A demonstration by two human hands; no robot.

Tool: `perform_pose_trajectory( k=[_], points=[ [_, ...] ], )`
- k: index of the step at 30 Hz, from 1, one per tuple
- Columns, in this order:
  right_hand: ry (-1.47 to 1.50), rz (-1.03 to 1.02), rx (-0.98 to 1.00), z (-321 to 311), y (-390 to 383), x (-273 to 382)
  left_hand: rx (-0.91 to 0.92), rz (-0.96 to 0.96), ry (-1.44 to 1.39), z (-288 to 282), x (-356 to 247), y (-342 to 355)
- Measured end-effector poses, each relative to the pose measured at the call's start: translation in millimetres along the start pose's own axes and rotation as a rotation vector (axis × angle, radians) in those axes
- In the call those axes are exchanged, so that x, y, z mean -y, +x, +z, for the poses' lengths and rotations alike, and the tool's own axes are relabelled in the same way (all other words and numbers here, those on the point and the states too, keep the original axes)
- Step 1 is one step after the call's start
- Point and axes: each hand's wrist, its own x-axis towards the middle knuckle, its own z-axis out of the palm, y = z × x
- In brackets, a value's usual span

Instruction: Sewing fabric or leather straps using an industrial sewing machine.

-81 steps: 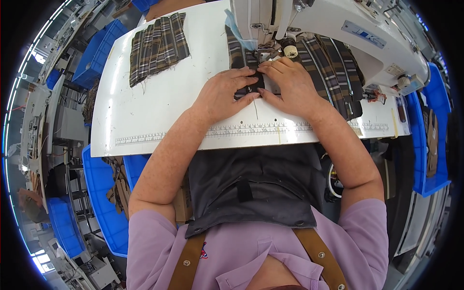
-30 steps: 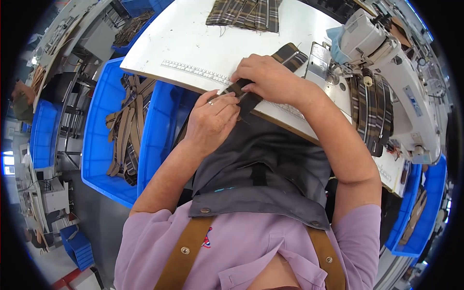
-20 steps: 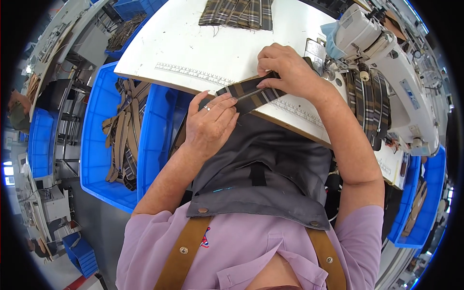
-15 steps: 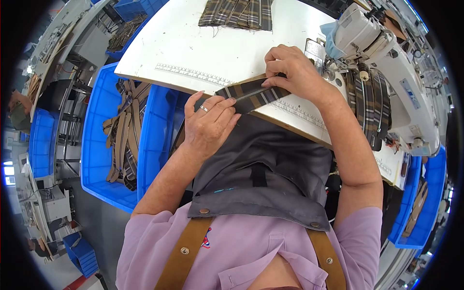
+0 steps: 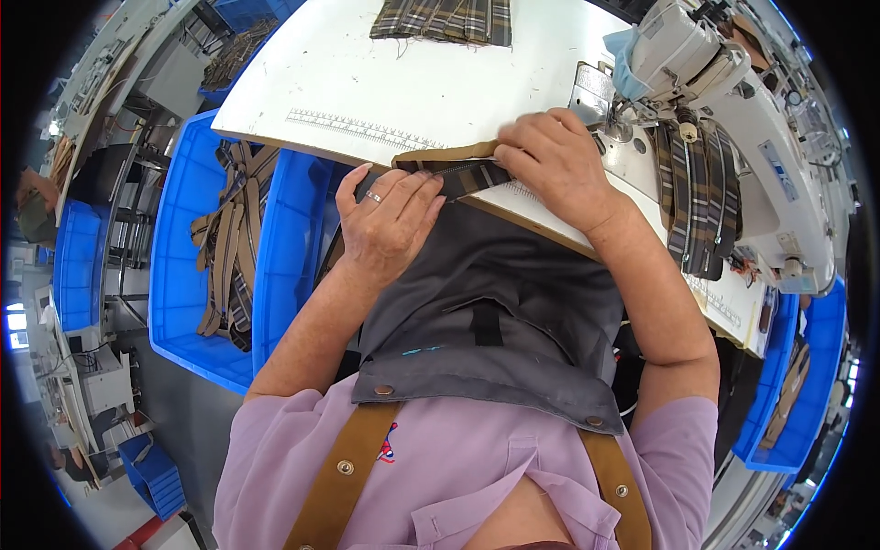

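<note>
My left hand (image 5: 390,215) and right hand (image 5: 555,165) both pinch a plaid strap (image 5: 458,174) at the desk (image 5: 412,92) edge. Each grip is closed on it, just beside the sewing machine (image 5: 724,119).

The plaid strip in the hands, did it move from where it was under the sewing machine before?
Yes. The plaid strip has come away from the sewing machine toward the person, and now lies at the table's near edge, held by both hands.

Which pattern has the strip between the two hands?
Dark plaid strip, seen in the head view.
</note>
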Motion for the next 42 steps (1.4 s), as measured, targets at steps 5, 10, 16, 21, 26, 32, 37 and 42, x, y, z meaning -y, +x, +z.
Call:
perform_pose_trajectory(
  k=[5, 10, 16, 21, 26, 32, 37, 42],
  points=[
    [0.368, 0.340, 0.115, 4, -2, -4, 0.095, 0.014, -0.005, -4, 0, -3],
    [0.487, 0.486, 0.109, -20, 1, 18, 0.180, 0.052, 0.012, -5, 7, 11],
    [0.726, 0.995, 0.127, -31, -20, 40, 0.364, 0.095, -0.199, 21, 1, 57],
    [0.813, 1.026, 0.394, -55, -24, 39, 0.406, 0.118, -0.369, 51, -6, 82],
    [0.558, 0.956, 0.249, -57, -56, -1, 0.484, 0.336, -0.582, 75, -18, 106],
    [0.110, 0.613, 0.103, -44, -95, -38, 0.513, 0.364, -0.512, 97, -46, 135],
    [0.008, 0.590, 0.116, -42, -108, -52, 0.534, 0.374, -0.483, 115, -59, 156],
    [0.011, 0.646, 0.078, -41, -112, -51, 0.534, 0.392, -0.519, 131, -61, 167]
  ],
)
